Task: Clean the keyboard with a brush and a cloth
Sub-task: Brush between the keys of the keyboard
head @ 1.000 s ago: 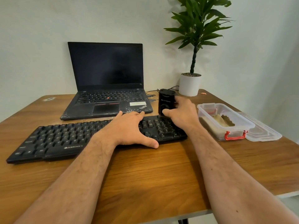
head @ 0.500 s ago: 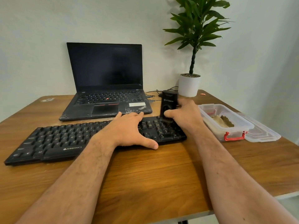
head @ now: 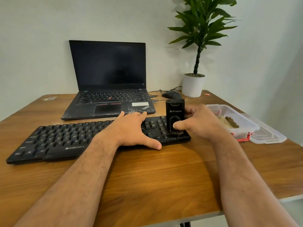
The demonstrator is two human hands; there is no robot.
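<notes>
A black keyboard lies across the wooden table in front of me. My left hand rests flat on its middle-right keys, fingers spread, thumb at the front edge. My right hand grips a black block-shaped brush upright, bristles pressed onto the number pad at the keyboard's right end. A brownish cloth lies inside the clear plastic box right of that hand.
An open black laptop stands behind the keyboard. A black mouse with its cable and a potted plant sit at the back right. The box's lid lies near the table's right edge.
My right hand has brought the brush toward me and down from behind the keyboard onto the number pad. My left hand has stayed on the keys.
</notes>
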